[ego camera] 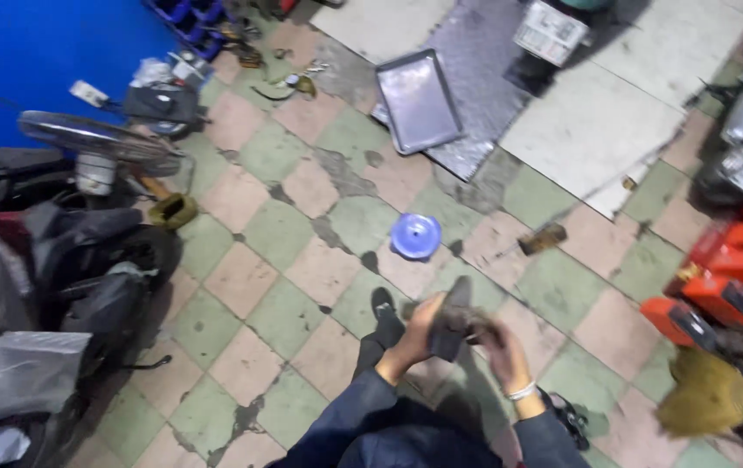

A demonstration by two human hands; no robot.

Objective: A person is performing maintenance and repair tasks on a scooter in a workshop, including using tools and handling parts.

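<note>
Both hands hold one dark grey, blurred part (451, 328) above the tiled floor (285, 321); its exact kind cannot be told. The left hand (416, 334) is closed around the part's left side, fingers wrapped on it. The right hand (499, 345) grips the part from the right side; a pale band sits at its wrist. The part lies between the two hands, touching both, and stands up beyond the fingers.

Beyond the hands, on the floor, lies a round blue lid-like dish (415, 235). To the right of that dish, apart from it, lies a small brown bottle (543, 237) on its side. Farther beyond the hands rests a grey metal tray (417, 100), flat on the floor. Just left of the left hand, a dark shoe (385, 314) rests on the tiles. Well to the left of the hands stands a dark scooter (77, 260), with a floor fan (98, 143) beyond it. To the right of the right hand stand red machines (735, 277).
</note>
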